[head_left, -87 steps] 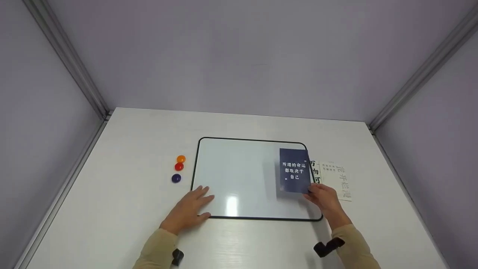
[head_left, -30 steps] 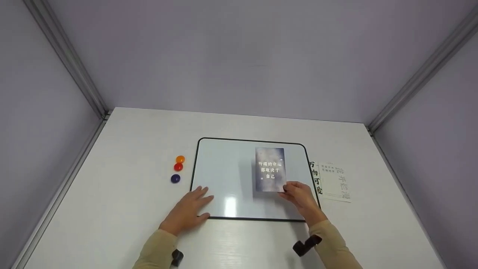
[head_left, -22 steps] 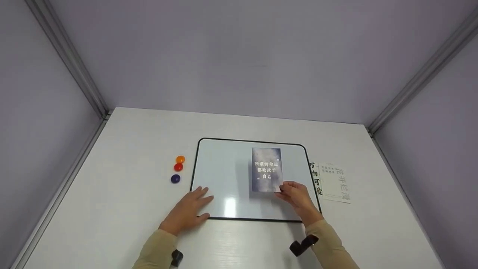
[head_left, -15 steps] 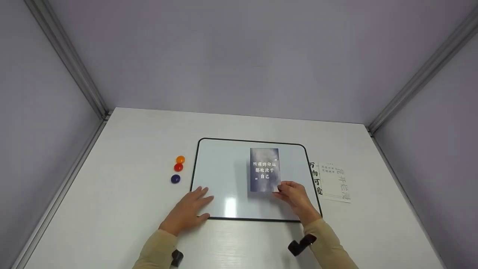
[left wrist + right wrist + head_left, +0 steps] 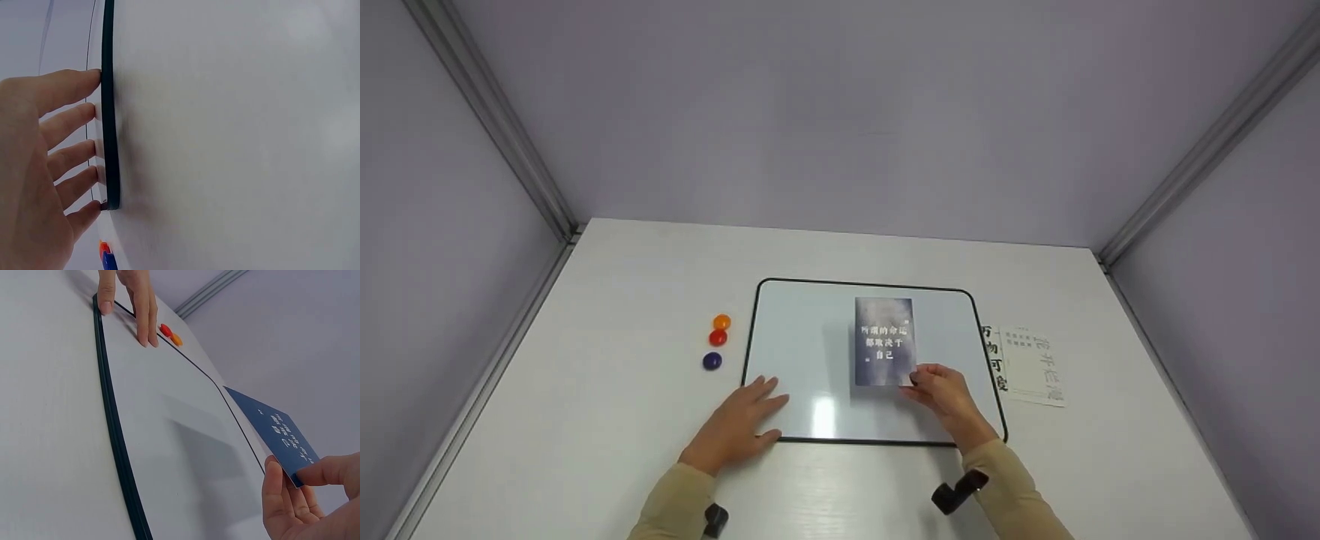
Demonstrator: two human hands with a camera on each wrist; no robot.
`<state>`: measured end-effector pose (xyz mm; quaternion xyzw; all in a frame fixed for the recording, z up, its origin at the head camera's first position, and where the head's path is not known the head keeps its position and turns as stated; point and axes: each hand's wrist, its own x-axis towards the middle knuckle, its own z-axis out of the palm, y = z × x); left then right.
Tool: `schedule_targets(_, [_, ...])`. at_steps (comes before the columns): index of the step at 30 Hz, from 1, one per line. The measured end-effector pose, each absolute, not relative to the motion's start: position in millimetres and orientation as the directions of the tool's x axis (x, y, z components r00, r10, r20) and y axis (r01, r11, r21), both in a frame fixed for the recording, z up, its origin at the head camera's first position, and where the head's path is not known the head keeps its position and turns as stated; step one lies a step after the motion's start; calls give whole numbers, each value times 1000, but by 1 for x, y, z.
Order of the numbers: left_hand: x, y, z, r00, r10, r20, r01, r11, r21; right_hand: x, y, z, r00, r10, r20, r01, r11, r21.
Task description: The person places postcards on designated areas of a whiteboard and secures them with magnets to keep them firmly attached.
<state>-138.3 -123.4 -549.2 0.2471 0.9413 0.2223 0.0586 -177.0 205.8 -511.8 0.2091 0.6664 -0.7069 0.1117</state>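
Observation:
A dark blue card (image 5: 885, 342) with white Chinese characters is held above the whiteboard, right of its middle. My right hand (image 5: 945, 397) pinches the card's lower right corner between thumb and fingers; in the right wrist view the card (image 5: 275, 430) hovers clear of the board and casts a shadow on it. The whiteboard (image 5: 795, 345) has a black rim and lies flat on the table. My left hand (image 5: 735, 424) rests on its lower left corner, fingers spread. In the left wrist view those fingertips (image 5: 84, 149) touch the board near its rim.
Left of the board lie an orange magnet-like disc (image 5: 721, 322), a red one (image 5: 718, 337) and a dark blue one (image 5: 712, 361). At its right edge lie printed white sheets (image 5: 1027, 367) with Chinese characters, partly by the rim. Grey walls (image 5: 840, 120) enclose the white table (image 5: 622, 315).
My right hand has carried the card leftward from the board's right edge to right of its middle, slowing lately. The glare on the card has shifted. My left hand has stayed put.

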Motion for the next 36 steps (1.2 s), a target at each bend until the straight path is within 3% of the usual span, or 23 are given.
schedule_targets(18, [-139,-125,-553,-866,500,31,461,771,440,-178,190,-517,-897,114,-427,422,-69,-904])
schedule_targets(36, [-140,-124,-554,-871,491,-22,430,783,450,-174,176,-522,-890,97,-446,445,-33,-895])
